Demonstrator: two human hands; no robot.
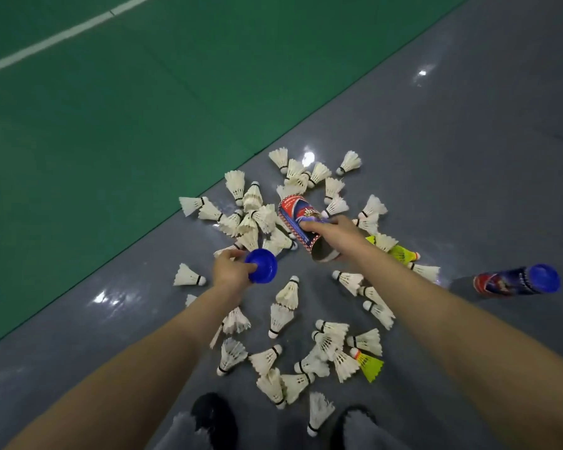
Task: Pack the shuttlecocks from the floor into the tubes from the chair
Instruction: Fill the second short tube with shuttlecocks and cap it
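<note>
Near shuttlecocks (pixel 325 349): loose white scatter on the grey floor (pixel 468 157), just beyond the person's feet; corks point every way. One yellow shuttlecock (pixel 369 363) lies at the right edge of this group.
Left hand (pixel 229 271): fingers curled round the blue cap (pixel 262 266), holding it clear of the floor, just left of the tube mouth.
Right hand (pixel 335 233): wrapped round the tube (pixel 298 219) near its open end, gripping from the right side.
Tube axis: runs near to far, leaning left at the far end. The open mouth faces near, toward the person, and the cap is off.
Key relation: the mouth points at the near scatter, so those shuttlecocks lie on the loading side. The left hand is closest to the mouth but is occupied by the cap.
Judgement: the left hand probably has to put the cap down before it can feed shuttlecocks in cork-first.
Second tube (pixel 514 280): lies on the floor well to the right, capped in blue, untouched.
Far shuttlecocks (pixel 251 216): denser heap behind and left of the tube, beside the green court (pixel 111 125).
</note>
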